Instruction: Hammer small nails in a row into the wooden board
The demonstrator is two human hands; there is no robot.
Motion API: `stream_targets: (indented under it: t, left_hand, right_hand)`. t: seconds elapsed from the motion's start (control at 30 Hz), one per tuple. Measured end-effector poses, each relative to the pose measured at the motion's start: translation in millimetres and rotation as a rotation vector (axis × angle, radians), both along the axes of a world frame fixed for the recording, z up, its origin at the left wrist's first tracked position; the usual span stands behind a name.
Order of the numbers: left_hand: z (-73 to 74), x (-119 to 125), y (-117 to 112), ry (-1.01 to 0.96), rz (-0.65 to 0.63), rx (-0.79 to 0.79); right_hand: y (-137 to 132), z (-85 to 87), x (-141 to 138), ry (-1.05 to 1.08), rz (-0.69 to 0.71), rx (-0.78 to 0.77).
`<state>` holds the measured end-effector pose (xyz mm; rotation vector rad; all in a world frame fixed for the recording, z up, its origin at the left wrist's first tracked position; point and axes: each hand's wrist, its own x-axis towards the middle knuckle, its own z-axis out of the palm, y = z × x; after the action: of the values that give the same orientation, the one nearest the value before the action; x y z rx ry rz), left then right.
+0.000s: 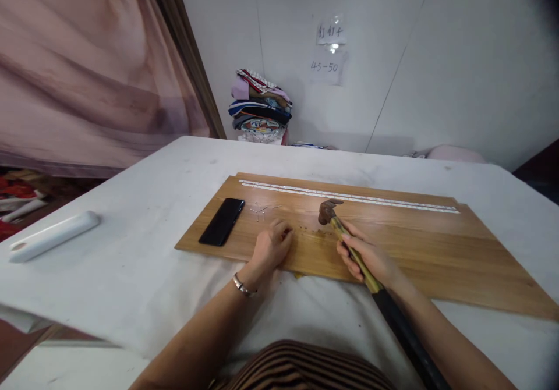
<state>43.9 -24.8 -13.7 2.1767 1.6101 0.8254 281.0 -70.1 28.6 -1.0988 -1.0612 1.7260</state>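
Two bare hands work on a wooden board (414,256) lying on a white table (144,215). We log the right hand (369,259) wrapped tight around a hammer (388,308), gripping the yellow part of the handle. The black grip runs back toward 5 o'clock along the forearm. The hammer head (326,211) sits low over the board, at 11 o'clock from that hand; we cannot tell if it touches the wood. The left hand (271,247) rests on the board's near edge, fingers curled down, tips against the wood; whether it pinches anything we cannot tell. A bracelet (241,286) sits on that wrist. Loose nails (262,208) lie at 12 o'clock from the left hand, and a dark phone (222,221) lies at 10 o'clock, near the board's left end. A white strip (349,197) runs along the far edge. At 9 o'clock, well apart on the table, lies a white tube (52,236). Folded clothes (261,107) are stacked against the wall behind.
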Motion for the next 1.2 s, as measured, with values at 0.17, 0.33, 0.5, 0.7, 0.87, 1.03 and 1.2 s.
stream_targets:
  t: [0.17,0.33,0.5,0.7,0.87,1.03,1.2]
  left_hand:
    - [34.9,32,1,-0.325,-0.100,-0.175]
    - [72.9,97,11,-0.618,-0.301,-0.578]
    - [87.8,147,21,-0.677,-0.403,-0.804]
    - [110.3,166,48,-0.705,-0.315,-0.754]
    - [147.9,137,81,-0.842,-0.206,-0.576]
    - [162.0,66,64,-0.670,-0.188,-0.634]
    - [125.8,20,14,-0.372,-0.103,-0.708]
  right_hand:
    - [10,2.7,8,0.068,-0.080,0.014]
    - [14,2.6,12,0.033,-0.188,0.137]
    - [16,4.5,16,0.030,-0.322,0.242]
    - [16,12.9,25,-0.024,-0.353,0.331]
    - [16,1.4,27,-0.143,-0.280,0.290]
    - [22,-3.1,32,-0.150,-0.353,0.291]
    - [36,-15.6,45,-0.143,-0.485,0.214]
